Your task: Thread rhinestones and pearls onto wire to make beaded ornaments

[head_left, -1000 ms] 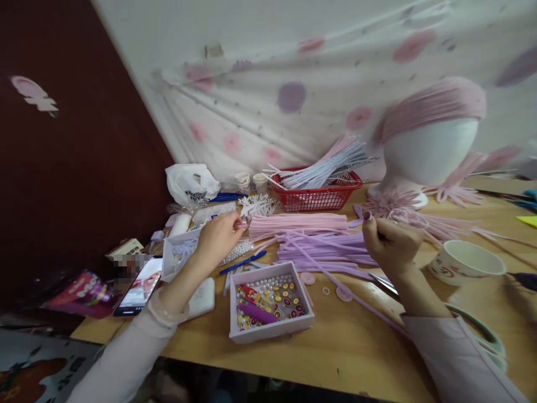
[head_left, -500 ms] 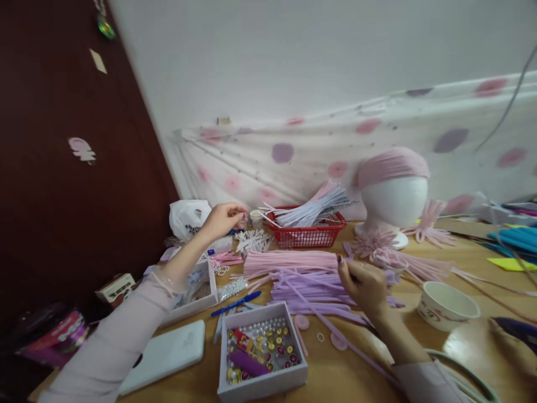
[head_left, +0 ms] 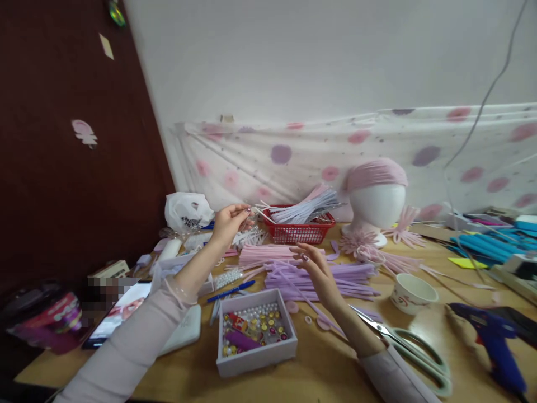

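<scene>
My left hand (head_left: pixel 231 225) is raised near the back of the table, thumb and fingertips pinched together. Whatever lies in that pinch is too small to make out. Just behind it stands the red basket (head_left: pixel 289 231) with bundled pale pipe cleaners (head_left: pixel 306 208). My right hand (head_left: pixel 318 272) hovers over the purple pipe cleaners (head_left: pixel 348 281) with its fingers stretched out, and I see nothing in it. The fingertips are close to the pink pipe cleaners (head_left: pixel 264 254). White stems (head_left: pixel 251 238) lie beneath my left hand.
A white box of beads (head_left: pixel 257 366) sits in front. Scissors (head_left: pixel 388 331), a glue gun (head_left: pixel 489 336) and a bowl (head_left: pixel 414 294) occupy the right side. Behind stands a foam head (head_left: pixel 377 204) in a pink band. A phone (head_left: pixel 119 316) and a blue pen (head_left: pixel 230 291) are leftward.
My right hand has shifted left and its curled fingers have opened out. My left hand has moved slightly right, still pinched. The view has turned, showing more of the scissors and glue gun.
</scene>
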`<action>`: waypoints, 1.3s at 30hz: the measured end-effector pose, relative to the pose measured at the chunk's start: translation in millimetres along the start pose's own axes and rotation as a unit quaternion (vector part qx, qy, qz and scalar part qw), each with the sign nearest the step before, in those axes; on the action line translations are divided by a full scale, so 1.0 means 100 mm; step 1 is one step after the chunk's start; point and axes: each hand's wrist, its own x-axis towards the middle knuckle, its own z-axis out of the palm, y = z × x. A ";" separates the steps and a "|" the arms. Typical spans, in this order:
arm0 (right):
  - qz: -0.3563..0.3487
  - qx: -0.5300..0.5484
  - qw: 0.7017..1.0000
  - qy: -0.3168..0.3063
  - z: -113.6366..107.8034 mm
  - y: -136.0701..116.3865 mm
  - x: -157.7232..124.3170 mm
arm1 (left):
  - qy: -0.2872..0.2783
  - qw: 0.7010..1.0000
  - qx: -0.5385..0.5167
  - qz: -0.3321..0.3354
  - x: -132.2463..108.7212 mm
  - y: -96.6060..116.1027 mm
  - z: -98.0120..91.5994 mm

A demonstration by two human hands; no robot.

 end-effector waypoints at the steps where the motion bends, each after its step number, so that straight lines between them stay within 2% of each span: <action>1: 0.023 0.030 0.999 -0.016 0.02 0.01 0.01 | -0.011 1.000 -0.003 -0.008 -0.01 -0.02 0.03; 4: 0.078 0.101 0.991 -0.044 0.02 0.04 0.02 | -0.049 0.999 -0.001 -0.019 -0.07 -0.06 0.12; 8: 0.120 0.152 0.980 -0.049 0.00 0.06 0.02 | -0.091 0.996 0.007 -0.004 -0.13 -0.03 0.21; 14: 0.162 0.164 0.972 -0.038 0.01 0.03 0.01 | -0.098 0.995 0.011 0.022 -0.15 0.01 0.27; 23: 0.181 0.194 0.964 -0.033 0.06 -0.02 0.00 | -0.123 0.991 0.056 0.012 -0.22 0.01 0.28; 29: 0.204 0.255 0.941 -0.087 0.09 -0.13 -0.03 | -0.109 0.988 0.108 0.025 -0.19 -0.02 0.27; 34: 0.209 0.269 0.930 -0.137 0.10 -0.23 -0.06 | -0.084 0.983 0.154 0.062 -0.12 -0.10 0.21; 39: 0.217 0.271 0.925 -0.153 0.09 -0.25 -0.07 | -0.067 0.976 0.184 0.098 -0.09 -0.17 0.18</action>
